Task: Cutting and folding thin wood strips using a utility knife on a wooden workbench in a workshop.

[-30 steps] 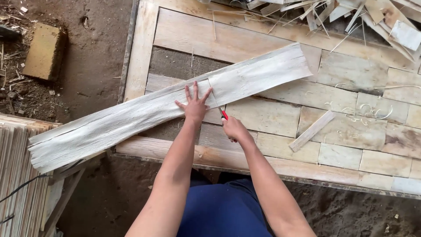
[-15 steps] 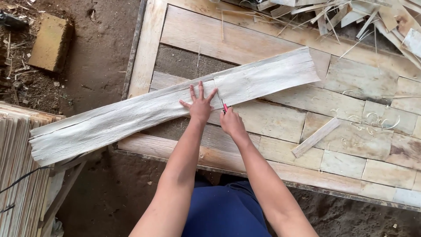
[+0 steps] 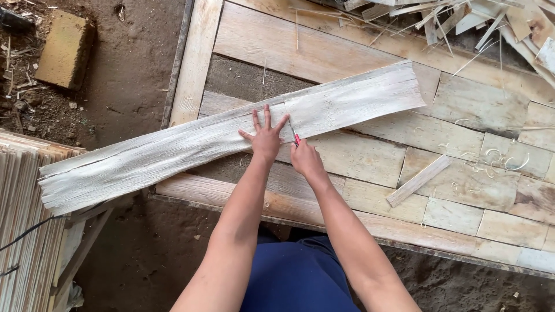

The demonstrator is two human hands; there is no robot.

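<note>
Red-handled blade (image 3: 295,136) in right hand (image 3: 305,160) farther up the sheet (image 3: 231,136) (slightly).

Your long pale sheet (image 3: 231,138) lies slantwise across the plank surface (image 3: 370,196), blocking a low pass from near edge to far. Right of your hands the planks lie open, save one loose wood strip (image 3: 417,180) and thin shavings (image 3: 491,162). The far right corner is choked by a scrap pile (image 3: 480,17). A stack of sheets (image 3: 26,225) borders the left.
</note>
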